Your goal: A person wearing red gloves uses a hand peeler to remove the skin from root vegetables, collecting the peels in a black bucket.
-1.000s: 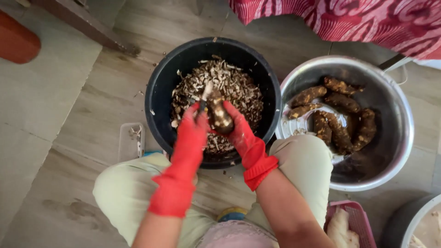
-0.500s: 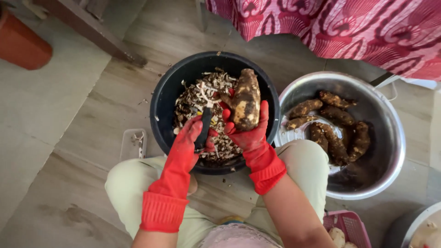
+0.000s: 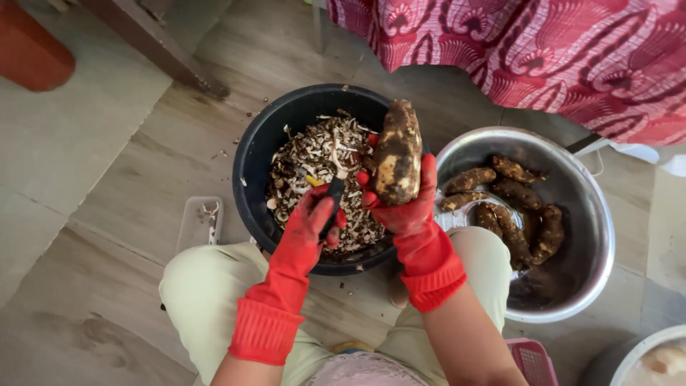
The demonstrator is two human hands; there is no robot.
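A brown, partly peeled root tuber [image 3: 397, 152] is gripped upright in the right hand [image 3: 400, 207], which is gloved in red rubber and closed around the tuber's lower end, above the rim of a black bucket [image 3: 251, 164]. A dark-handled peeler [image 3: 333, 201] is clasped in the closed left hand [image 3: 314, 221], likewise gloved in red, just beside the tuber. The bucket is filled with pale peelings [image 3: 314, 161]. To the right, unpeeled tubers [image 3: 511, 207] are held in a steel basin [image 3: 593, 236] on the floor. A small clear rectangular lid [image 3: 200, 221] is seen left of the bucket. Red patterned cloth [image 3: 543, 50] is draped at the top.
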